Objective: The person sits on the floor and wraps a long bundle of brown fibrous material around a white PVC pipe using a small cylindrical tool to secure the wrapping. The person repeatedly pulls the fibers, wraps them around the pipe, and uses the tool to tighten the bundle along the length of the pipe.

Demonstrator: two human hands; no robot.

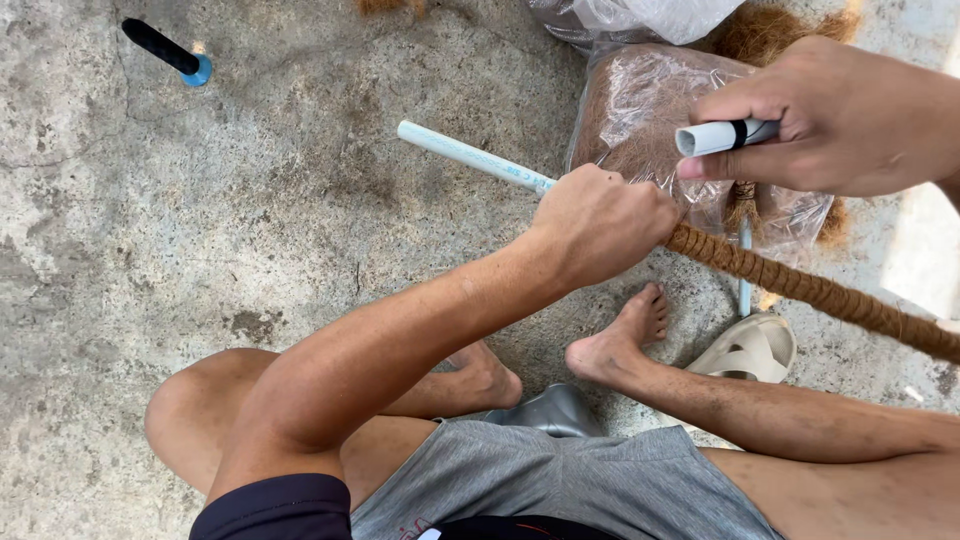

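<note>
- Our left hand (600,225) clamps the white pipe (470,156) where brown fibre wrapping (800,285) begins.
- Above that pipe, our right hand (845,115) grips a white tube (720,136).

At frame centre the left hand (600,225) grips a pale plastic pipe (470,157) wrapped in brown coir rope (800,285), while the right hand (840,115), upper right, pinches a white tube (715,137).
</note>
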